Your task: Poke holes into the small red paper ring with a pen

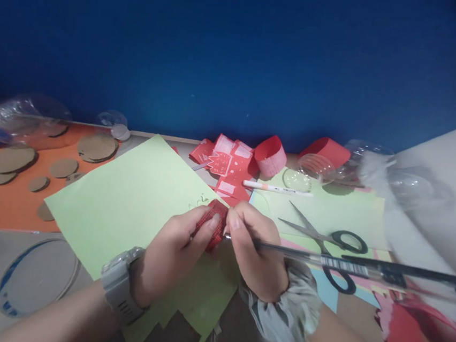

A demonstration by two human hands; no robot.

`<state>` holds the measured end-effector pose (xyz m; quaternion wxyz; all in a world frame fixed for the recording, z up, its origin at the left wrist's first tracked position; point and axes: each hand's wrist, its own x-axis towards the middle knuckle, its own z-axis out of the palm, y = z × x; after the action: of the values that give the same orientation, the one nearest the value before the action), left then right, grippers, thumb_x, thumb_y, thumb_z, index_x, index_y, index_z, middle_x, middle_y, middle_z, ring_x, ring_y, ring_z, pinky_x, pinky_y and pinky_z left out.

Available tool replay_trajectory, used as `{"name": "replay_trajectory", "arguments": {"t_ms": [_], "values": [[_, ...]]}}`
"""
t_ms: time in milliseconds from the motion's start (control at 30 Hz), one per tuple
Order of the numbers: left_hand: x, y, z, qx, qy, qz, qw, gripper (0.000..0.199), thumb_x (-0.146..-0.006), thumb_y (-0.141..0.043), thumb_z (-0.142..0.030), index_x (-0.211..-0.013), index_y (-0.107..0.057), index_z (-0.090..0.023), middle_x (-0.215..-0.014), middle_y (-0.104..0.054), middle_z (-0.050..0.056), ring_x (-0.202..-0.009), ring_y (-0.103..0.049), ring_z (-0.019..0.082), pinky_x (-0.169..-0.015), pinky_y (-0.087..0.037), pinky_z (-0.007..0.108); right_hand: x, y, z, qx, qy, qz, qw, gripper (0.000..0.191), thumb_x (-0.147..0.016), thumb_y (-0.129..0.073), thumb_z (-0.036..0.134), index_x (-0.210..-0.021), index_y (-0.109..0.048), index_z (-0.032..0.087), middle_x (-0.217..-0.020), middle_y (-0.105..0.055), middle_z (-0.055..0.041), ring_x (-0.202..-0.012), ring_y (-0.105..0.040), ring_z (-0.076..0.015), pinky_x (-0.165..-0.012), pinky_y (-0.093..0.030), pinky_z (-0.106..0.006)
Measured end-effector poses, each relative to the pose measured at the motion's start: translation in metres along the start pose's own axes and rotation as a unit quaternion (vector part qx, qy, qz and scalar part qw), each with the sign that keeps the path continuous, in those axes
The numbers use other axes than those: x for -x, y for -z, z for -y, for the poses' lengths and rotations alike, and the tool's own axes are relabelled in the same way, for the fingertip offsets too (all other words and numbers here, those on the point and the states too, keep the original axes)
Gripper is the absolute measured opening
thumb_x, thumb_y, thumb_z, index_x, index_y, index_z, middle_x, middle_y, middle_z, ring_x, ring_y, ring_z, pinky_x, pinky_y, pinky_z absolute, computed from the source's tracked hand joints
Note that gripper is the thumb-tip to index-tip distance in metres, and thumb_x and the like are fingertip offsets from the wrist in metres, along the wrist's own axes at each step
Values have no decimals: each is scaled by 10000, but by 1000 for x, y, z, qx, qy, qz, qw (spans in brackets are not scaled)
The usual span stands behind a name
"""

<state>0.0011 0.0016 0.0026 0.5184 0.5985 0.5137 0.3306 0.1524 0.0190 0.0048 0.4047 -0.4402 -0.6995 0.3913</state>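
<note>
My left hand [180,247], with a grey watch on its wrist, pinches a small red patterned piece [215,224] above the green paper [128,199]. Right beside it, my right hand [258,249] has thumb and forefinger closed at the red piece's edge. A long thin dark rod [364,266] with a barcode label runs rightward from my right hand's fingers. The rod's near end, close to the red piece, is small and partly hidden. Small dark pen marks show on the green paper just behind the red piece.
Open scissors [322,238] lie under the rod at the right. A white marker [277,188], red paper rings [270,156] and cut red paper [234,166] stand behind the hands. Cardboard discs [13,160] lie on orange paper at left, near a clear bottle [19,118]. A blue wall rises behind.
</note>
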Motion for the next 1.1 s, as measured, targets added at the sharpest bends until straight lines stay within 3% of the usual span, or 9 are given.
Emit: {"name": "replay_trajectory", "arguments": {"t_ms": [167, 300, 633, 800, 933, 1100], "values": [[2, 1, -4, 82, 9, -5, 997, 321, -1010, -362, -354, -828, -553, -169, -737, -593, -1, -692, -541, 115, -697, -440, 227, -2, -3, -4, -140, -53, -164, 975, 296, -959, -413, 226, -666, -431, 195, -628, -431, 14, -559, -382, -121, -512, -283, -268], [5, 0, -6, 141, -15, -2, 990, 261, -1002, -389, -350, -1000, -584, -178, -1014, -602, 44, -881, -582, 126, -759, -506, 212, -6, -3, -5, -181, -49, -218, 958, 310, -957, -420, 221, -648, -425, 194, -639, -421, 6, -565, -379, -128, -519, -274, -282], [5, 1, -6, 124, -13, -37, 991, 302, -996, -414, -359, -884, -612, -161, -797, -675, 18, -711, -605, 106, -695, -491, 196, -4, -3, -4, -199, -47, -199, 959, 299, -961, -442, 227, -665, -450, 189, -642, -444, 7, -585, -383, -127, -545, -277, -281], [7, 4, -8, 102, -40, -2, 994, 377, -996, -413, -341, -718, -581, -151, -740, -654, 19, -689, -596, 117, -713, -463, 221, 1, -6, -4, -199, -46, -178, 963, 297, -963, -429, 245, -671, -441, 193, -631, -430, 8, -569, -380, -131, -536, -272, -286], [5, 4, -8, 97, -19, 2, 995, 406, -1011, -367, -348, -704, -553, -158, -669, -613, -2, -652, -570, 109, -714, -438, 225, 4, -6, -4, -217, -42, -130, 967, 304, -970, -433, 288, -680, -440, 196, -617, -408, 19, -531, -327, -121, -512, -248, -283], [3, 3, -6, 69, -18, 27, 997, 387, -1007, -370, -325, -692, -525, -163, -668, -562, -10, -650, -526, 108, -686, -410, 228, 2, -4, -4, -190, -36, -107, 975, 299, -963, -434, 263, -673, -452, 194, -628, -429, 19, -577, -374, -127, -548, -285, -280]]}}
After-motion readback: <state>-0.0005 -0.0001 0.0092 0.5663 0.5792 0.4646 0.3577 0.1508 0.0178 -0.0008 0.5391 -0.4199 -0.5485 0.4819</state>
